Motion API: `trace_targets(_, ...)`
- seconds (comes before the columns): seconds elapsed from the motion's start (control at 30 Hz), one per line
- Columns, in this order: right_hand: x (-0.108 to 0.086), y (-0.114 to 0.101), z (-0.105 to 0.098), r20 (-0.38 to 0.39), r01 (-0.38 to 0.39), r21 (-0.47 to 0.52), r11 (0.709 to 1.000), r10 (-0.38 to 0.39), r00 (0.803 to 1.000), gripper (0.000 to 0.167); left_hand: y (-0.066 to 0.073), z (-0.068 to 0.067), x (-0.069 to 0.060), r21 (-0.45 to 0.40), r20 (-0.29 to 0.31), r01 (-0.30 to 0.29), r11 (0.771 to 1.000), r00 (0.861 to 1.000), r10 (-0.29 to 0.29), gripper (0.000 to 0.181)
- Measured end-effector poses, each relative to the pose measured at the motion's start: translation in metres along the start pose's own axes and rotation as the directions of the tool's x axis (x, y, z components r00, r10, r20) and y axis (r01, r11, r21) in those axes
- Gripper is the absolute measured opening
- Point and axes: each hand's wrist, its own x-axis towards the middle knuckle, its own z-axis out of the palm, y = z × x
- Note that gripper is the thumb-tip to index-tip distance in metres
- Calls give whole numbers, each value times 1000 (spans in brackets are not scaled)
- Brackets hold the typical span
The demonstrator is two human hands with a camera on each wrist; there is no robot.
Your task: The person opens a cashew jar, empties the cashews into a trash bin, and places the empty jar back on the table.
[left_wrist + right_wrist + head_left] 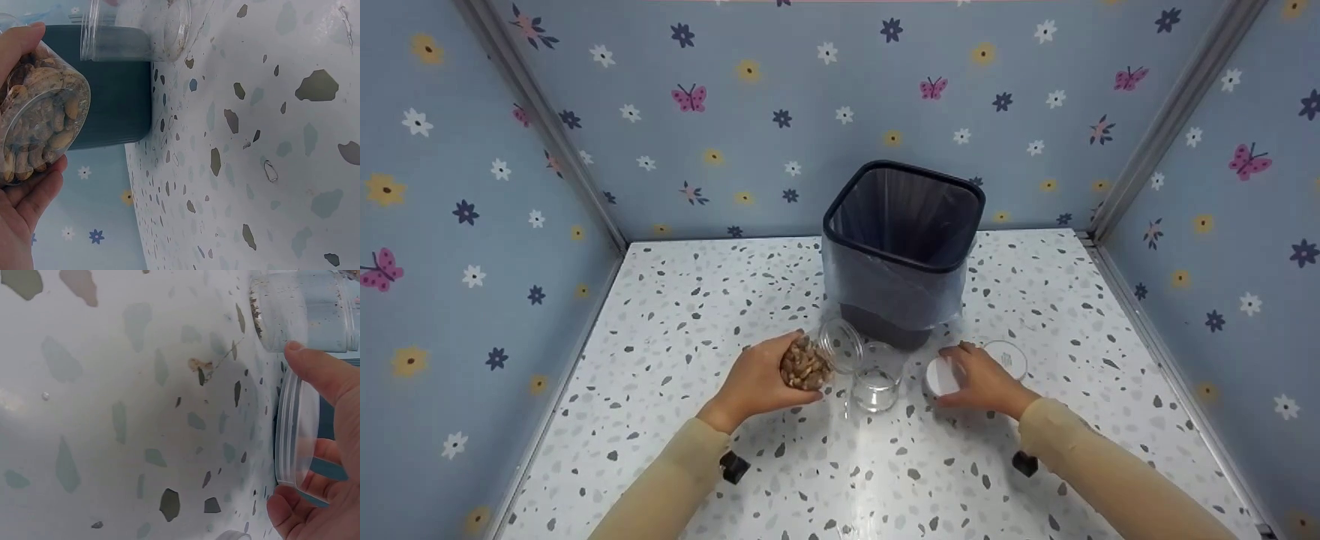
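My left hand [765, 375] grips a clear jar of brown nuts [48, 112], tilted and raised off the table. Its clear rim points toward a second clear jar [876, 390] that stands upright on the table. Only some small crumbs show inside that second jar. Over on the right, the fingers and thumb of my right hand [982, 382] curl round a round translucent lid [295, 433] at table level. Another clear round lid [1007, 358] lies just behind this hand, partly hidden by it.
A dark square bin [877, 322] with a clear liner stands behind the jars. The speckled white table [720, 292] meets patterned walls at the back and sides. A small brown scrap [199, 364] lies near the standing jar.
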Motion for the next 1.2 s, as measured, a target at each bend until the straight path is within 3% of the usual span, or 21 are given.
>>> trace_targets(0.43,4,9,8,40,22,-48,999,-20,999,101,0,1,0,-4,-5,-1,1000,1000,1,81)
trace_targets(0.8,2,13,11,79,-36,-40,999,39,996,97,-1,0,1,-9,8,14,1000,1000,-14,80)
trace_targets(1.2,1,17,13,60,-8,-83,996,13,998,92,-1,-1,3,-14,24,17,1000,1000,-17,80)
